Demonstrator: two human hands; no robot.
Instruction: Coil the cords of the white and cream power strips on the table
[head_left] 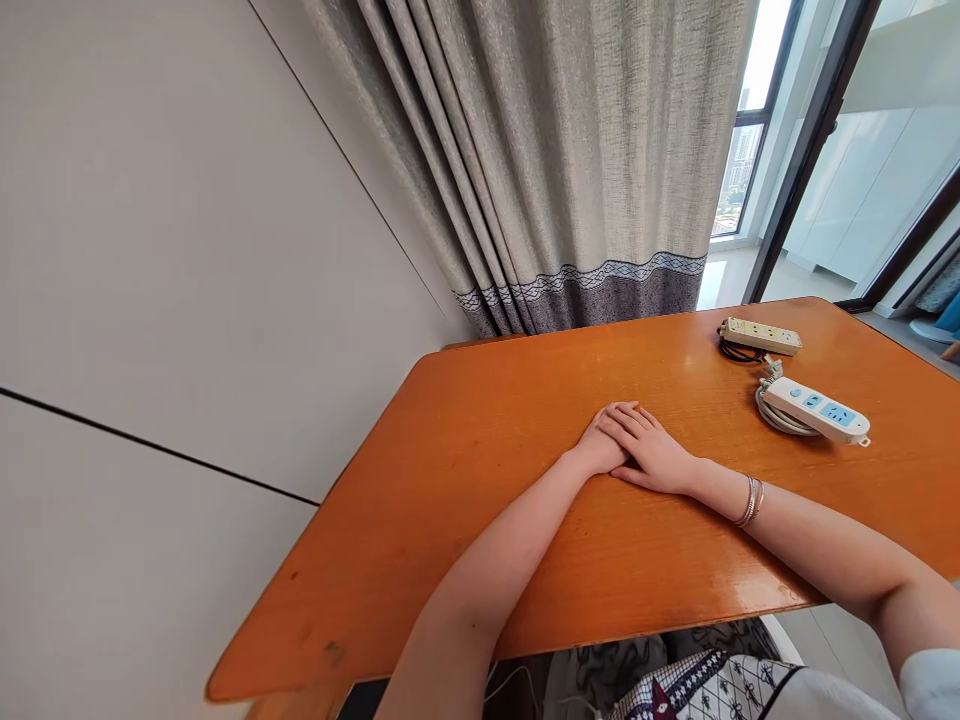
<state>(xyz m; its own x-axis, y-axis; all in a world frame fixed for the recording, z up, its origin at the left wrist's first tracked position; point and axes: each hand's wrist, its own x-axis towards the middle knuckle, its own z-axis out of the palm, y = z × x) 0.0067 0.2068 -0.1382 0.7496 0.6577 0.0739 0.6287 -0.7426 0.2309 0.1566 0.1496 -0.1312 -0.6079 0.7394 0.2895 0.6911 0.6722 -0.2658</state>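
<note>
My left hand [598, 447] lies palm down on the orange-brown wooden table [465, 450]. Its fingers are mostly covered, but what shows of it looks flat. Across it rests my right hand [654, 452], open, with its fingers stretched over the back of the left one. A thin bracelet [750, 500] circles my right wrist. No object is seen in either hand. To the right of the hands is a white power strip [821, 408] with blue socket panels and a coiled grey cord. Behind it sits a smaller cream power strip [763, 335] with a black cord.
A pale wall panel [187, 220] borders the table's left side. Grey curtains [585, 150] hang behind the far edge. A dark-framed glass door [806, 160] stands at the far right. White cables [517, 680] show below the near edge.
</note>
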